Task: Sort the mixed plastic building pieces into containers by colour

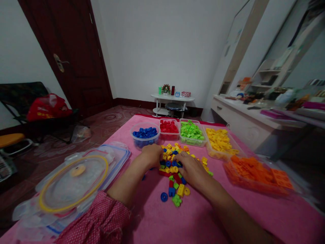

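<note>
A mixed pile of small plastic building blocks (172, 169) in yellow, blue, red and green lies on the pink cloth. My left hand (152, 154) reaches into its left side, near the round tub of blue blocks (145, 133); its fingertips are turned down and mostly hidden. Over the pile's right side lies my right hand (189, 166), fingers and thumb apart and touching the blocks, with nothing visibly gripped. Closer to me are a blue ring-shaped piece (164, 197), a yellow block (181, 190) and a green piece (177, 200).
Behind the pile stand clear containers of red blocks (169, 127), green blocks (192, 131) and yellow blocks (220, 140). A container of orange blocks (251, 171) is at the right. Stacked clear lids (93, 183), one yellow-rimmed, lie left of my left forearm.
</note>
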`<state>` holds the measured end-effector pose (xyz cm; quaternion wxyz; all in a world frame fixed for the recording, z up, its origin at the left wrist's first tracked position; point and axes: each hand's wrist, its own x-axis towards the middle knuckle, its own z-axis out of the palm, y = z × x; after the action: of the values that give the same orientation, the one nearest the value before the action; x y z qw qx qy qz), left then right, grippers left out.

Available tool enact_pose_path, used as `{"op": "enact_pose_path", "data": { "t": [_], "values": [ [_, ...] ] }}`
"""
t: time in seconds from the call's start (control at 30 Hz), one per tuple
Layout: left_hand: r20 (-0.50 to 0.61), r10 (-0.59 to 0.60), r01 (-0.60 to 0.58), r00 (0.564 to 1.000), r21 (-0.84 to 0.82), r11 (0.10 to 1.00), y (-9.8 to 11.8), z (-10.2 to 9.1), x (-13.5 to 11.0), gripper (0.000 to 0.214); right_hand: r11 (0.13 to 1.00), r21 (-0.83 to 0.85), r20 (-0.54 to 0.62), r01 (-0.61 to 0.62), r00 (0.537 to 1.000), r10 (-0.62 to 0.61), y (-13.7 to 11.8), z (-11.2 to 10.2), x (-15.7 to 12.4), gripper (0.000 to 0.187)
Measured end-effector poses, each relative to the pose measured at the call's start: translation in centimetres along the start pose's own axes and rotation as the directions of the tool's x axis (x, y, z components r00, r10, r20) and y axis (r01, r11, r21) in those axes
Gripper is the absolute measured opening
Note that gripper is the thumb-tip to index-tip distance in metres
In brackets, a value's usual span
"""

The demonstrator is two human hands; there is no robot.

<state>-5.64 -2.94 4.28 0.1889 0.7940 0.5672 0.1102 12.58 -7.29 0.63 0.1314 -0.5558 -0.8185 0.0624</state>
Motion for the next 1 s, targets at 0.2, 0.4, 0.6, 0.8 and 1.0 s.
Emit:
{"op": "enact_pose_path", "data": {
  "t": [0.2,0.4,0.6,0.8,1.0],
  "values": [
    [-0.096,-0.046,0.033,0.994,-0.132,0.991,0.1,0.9,0.2,0.027,0.998,-0.015,0.012,-0.059,0.998,0.059,0.9,-0.3,-0.2,0.024],
    [-0.088,-0.031,0.022,0.996,-0.098,0.995,-0.1,1.0,0.0,0.022,1.0,-0.022,-0.005,-0.021,1.0,0.021,1.2,-0.3,-0.4,0.026],
    [-0.09,0.026,-0.031,0.996,-0.056,0.998,-0.9,0.4,0.3,0.017,0.995,-0.052,-0.025,-0.083,0.996,0.082,1.2,-0.6,-0.4,0.019],
    [0.097,0.043,0.021,0.994,-0.575,0.818,0.4,-0.1,0.8,0.014,0.989,0.044,-0.118,-0.144,0.982,0.148,2.4,-2.0,0.2,0.013],
    [0.391,0.103,0.363,0.915,-0.907,0.215,2.6,1.4,1.1,0.015,0.912,0.409,-0.381,-0.011,0.906,0.182,1.6,-3.8,0.7,0.014]
  ]
}}
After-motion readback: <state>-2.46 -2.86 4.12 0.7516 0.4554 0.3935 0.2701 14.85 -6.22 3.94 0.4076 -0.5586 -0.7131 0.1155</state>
